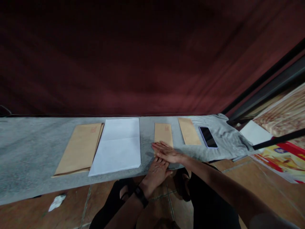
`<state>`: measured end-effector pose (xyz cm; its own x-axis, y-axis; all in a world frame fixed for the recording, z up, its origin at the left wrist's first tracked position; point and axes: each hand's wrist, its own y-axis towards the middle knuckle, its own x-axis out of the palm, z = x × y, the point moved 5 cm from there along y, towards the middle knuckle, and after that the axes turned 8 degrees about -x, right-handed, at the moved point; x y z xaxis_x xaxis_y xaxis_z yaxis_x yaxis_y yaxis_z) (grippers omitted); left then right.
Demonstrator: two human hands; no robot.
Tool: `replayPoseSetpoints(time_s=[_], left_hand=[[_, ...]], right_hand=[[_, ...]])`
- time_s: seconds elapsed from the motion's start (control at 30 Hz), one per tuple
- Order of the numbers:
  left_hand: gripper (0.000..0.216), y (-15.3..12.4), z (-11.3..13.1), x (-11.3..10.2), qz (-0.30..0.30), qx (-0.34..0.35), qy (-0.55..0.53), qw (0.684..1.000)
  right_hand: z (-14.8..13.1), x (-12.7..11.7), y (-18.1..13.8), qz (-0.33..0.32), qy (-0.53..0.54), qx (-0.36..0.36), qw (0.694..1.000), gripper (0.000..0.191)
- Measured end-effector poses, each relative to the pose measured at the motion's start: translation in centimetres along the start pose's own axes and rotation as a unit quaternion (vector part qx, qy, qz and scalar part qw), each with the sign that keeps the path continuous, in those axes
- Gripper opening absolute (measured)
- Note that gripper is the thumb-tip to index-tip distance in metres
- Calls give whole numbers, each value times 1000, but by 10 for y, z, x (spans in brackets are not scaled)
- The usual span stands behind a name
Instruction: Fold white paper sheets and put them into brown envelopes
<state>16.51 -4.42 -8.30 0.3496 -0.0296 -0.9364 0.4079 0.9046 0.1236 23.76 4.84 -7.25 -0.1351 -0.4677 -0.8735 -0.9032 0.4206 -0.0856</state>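
A small brown envelope (163, 132) with faint red print lies on the grey cloth in front of me. My right hand (166, 152) rests flat across its lower part, fingers stretched out to the left. Just below, my left hand (157, 173) lies flat at the envelope's near end, its fingertips meeting the right hand. The envelope's lower edge is hidden under the hands. Another small brown envelope (189, 131) lies to the right. On the left is a stack of white paper (116, 146) with a crease across it, beside larger brown envelopes (79, 148).
A phone (208, 137) with a pale case lies right of the envelopes on the grey cloth (30, 149). Behind hangs a dark red curtain (143, 79). Black bars (264, 82) and a colourful printed box (286, 157) are at the right. A crumpled white tissue (57, 202) is on the tiled floor.
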Motion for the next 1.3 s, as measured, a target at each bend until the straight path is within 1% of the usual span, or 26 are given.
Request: replayPoseSetpoints(time_s=[0.1,0.17,0.23,0.33,0.43,0.5,0.6,0.7,0.83,0.97,1.07,1.2,1.3], left_hand=[[56,0,3,-2,2,0,0,1000],[60,3,5,-2,4,0,7,1000],[66,6,7,-2,2,6,12,1000],[70,10,10,-1,2,18,14,1000],[71,11,10,-1,1,23,10,1000],[73,11,10,-1,-1,22,8,1000],[74,12,10,-1,-9,20,6,1000],[72,15,11,-1,-8,19,0,1000],[71,20,14,3,1,22,-3,1000],[74,25,18,8,4,21,1,1000],[76,28,20,11,2,14,-3,1000],[68,28,21,15,-17,-2,-10,1000],[65,27,20,15,-26,-9,-15,1000]], right_hand=[[-1,-1,-9,-6,35,-13,999,53],[9,-5,-7,-6,24,-12,1000,52],[25,-10,2,-5,-7,-5,1000,52],[56,-22,19,7,-52,36,998,56],[83,-38,35,41,-105,77,991,57],[95,-46,42,59,-125,100,985,57],[103,-53,47,80,-134,126,980,57],[102,-52,47,89,-141,141,976,57],[93,-43,38,68,-137,128,980,58],[79,-32,22,50,-96,78,991,58],[62,-27,6,44,-63,34,997,57],[36,-19,-16,29,-18,-34,999,57],[28,-13,-28,10,2,-67,998,54]])
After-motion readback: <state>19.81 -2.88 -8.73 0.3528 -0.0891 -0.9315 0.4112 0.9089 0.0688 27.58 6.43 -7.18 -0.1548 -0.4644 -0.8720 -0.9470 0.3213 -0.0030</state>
